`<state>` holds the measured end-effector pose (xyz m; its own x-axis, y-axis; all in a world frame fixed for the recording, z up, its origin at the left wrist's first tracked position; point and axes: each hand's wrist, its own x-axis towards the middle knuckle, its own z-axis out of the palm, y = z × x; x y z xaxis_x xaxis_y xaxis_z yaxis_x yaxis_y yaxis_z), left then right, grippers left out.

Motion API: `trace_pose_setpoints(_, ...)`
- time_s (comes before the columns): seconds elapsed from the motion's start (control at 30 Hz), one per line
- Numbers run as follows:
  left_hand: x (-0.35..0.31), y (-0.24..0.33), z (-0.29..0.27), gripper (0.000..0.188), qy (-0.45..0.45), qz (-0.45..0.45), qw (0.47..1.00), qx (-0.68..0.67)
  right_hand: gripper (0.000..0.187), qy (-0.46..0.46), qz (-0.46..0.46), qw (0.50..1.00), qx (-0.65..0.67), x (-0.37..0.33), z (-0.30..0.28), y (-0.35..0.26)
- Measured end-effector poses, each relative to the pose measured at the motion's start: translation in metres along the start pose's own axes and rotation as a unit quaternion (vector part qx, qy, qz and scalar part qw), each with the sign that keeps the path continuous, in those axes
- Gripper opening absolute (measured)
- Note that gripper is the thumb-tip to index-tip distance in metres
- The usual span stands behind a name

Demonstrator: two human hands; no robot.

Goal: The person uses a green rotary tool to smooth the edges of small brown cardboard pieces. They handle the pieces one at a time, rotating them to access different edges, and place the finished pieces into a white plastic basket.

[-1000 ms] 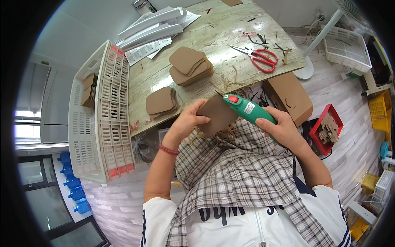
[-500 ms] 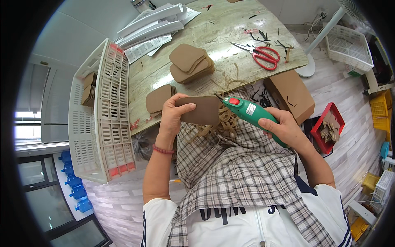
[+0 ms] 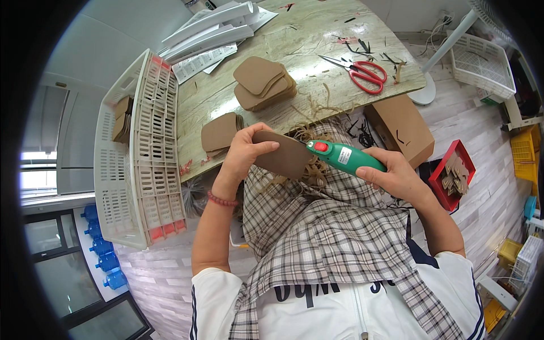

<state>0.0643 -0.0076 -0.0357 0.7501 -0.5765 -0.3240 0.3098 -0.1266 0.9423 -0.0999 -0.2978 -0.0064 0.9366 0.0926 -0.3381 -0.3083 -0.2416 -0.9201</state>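
Observation:
A flat brown panel with rounded corners (image 3: 285,157) is gripped at its left end between the thumb and fingers of my left hand (image 3: 247,152). My right hand (image 3: 391,174) is wrapped round a green handheld electric cutter (image 3: 343,156) with a red switch. The cutter's tip meets the panel's upper right edge. Thin tan trimmed strips (image 3: 317,173) lie below them on my plaid apron (image 3: 317,226). On the table beyond are a taller stack of brown panels (image 3: 262,82) and a smaller stack of panels (image 3: 220,133).
Red-handled scissors (image 3: 367,76) lie on the table (image 3: 317,34) among dark scraps. White plastic crates (image 3: 158,147) stand at the left, papers (image 3: 212,39) at the back. To the right are a cardboard box (image 3: 402,127) and a red tray (image 3: 458,175) holding brown pieces.
My left hand has turned the panel clockwise, so its right end now points lower. The cutter has shifted slightly and lies flatter, its tip still at the panel's edge.

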Motion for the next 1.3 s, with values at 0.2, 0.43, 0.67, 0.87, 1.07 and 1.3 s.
trace_pose_setpoints(0.2, -0.001, 0.001, 0.01, 0.02, -0.011, 0.009, 1.0, 0.022, 0.039, -0.004, -0.023, 1.0, -0.015, 0.005, 0.007, -0.001)
trace_pose_setpoints(0.43, -0.005, 0.01, 0.022, 0.061, -0.026, 0.019, 0.997, 0.076, 0.042, -0.005, -0.022, 1.0, -0.015, 0.014, 0.011, -0.008)
trace_pose_setpoints(0.67, -0.01, 0.022, 0.028, 0.093, -0.03, 0.034, 0.994, 0.097, 0.04, -0.048, -0.024, 0.998, 0.015, 0.032, 0.017, -0.013)
trace_pose_setpoints(0.87, -0.011, 0.004, -0.047, 0.071, 0.077, 0.084, 0.993, 0.04, 0.037, -0.053, -0.071, 0.99, 0.111, 0.048, 0.028, 0.0)
trace_pose_setpoints(1.07, -0.003, -0.014, -0.157, 0.045, 0.224, 0.09, 0.93, 0.278, 0.039, 0.0, -0.047, 0.994, 0.1, 0.039, 0.018, 0.016)
trace_pose_setpoints(1.3, 0.094, 0.07, -0.097, 0.074, 0.095, 0.318, 0.634, 0.698, 0.037, 0.049, -0.031, 0.992, 0.11, 0.028, 0.019, 0.023)
